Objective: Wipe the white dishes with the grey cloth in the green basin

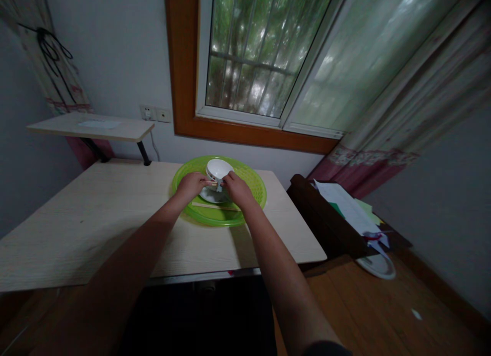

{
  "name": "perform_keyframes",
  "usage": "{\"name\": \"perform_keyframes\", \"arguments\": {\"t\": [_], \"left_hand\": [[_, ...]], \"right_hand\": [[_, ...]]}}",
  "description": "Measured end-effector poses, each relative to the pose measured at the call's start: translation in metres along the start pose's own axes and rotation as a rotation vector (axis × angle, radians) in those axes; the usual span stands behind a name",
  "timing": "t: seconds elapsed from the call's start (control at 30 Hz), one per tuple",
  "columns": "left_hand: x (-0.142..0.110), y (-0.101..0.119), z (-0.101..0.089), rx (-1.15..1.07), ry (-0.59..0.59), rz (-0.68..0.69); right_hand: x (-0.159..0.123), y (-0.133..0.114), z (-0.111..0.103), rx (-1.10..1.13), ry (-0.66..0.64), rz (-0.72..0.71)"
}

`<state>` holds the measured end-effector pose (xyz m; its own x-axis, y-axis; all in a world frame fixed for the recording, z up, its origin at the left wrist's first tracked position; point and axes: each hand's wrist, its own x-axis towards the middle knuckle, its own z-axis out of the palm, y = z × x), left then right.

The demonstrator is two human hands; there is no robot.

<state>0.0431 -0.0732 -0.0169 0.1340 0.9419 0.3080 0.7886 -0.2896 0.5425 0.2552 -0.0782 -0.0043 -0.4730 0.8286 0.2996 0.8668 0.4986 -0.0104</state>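
Note:
A white bowl (pixel 219 168) sits toward the back of a round green plastic tray (pixel 251 187), with a white plate (pixel 210 196) in front of and below it. My left hand (pixel 192 185) is closed in a pinch at the bowl's near left side, on one end of a short pinkish-tan thing (pixel 210 183). From the other side, my right hand (pixel 238 190) pinches close to a small pale piece (pixel 219 185) that meets it; what these are is too small to tell. Pale chopsticks (pixel 213 206) lie across the tray's near part, partly behind my right wrist.
The tray rests on a light wooden table (pixel 115 207). A raised shelf (pixel 92 126) on black legs stands at the back left. Behind is a wall with a window (pixel 264 54). Right of the table, a dark brown piece of furniture (pixel 322 218) carries papers (pixel 345 207).

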Motion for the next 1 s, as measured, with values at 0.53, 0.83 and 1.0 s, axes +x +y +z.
{"name": "perform_keyframes", "arguments": {"t": [0.53,0.83,1.0], "left_hand": [[-0.002,0.003,-0.005,0.029,0.075,0.011],[-0.004,0.011,-0.007,0.075,0.027,0.128],[-0.003,0.004,-0.006,0.101,0.154,0.010]], "right_hand": [[-0.002,0.011,-0.004,-0.010,0.105,0.173],[0.000,0.001,0.001,0.054,0.038,-0.001],[-0.001,0.012,0.003,0.106,0.125,0.276]]}}
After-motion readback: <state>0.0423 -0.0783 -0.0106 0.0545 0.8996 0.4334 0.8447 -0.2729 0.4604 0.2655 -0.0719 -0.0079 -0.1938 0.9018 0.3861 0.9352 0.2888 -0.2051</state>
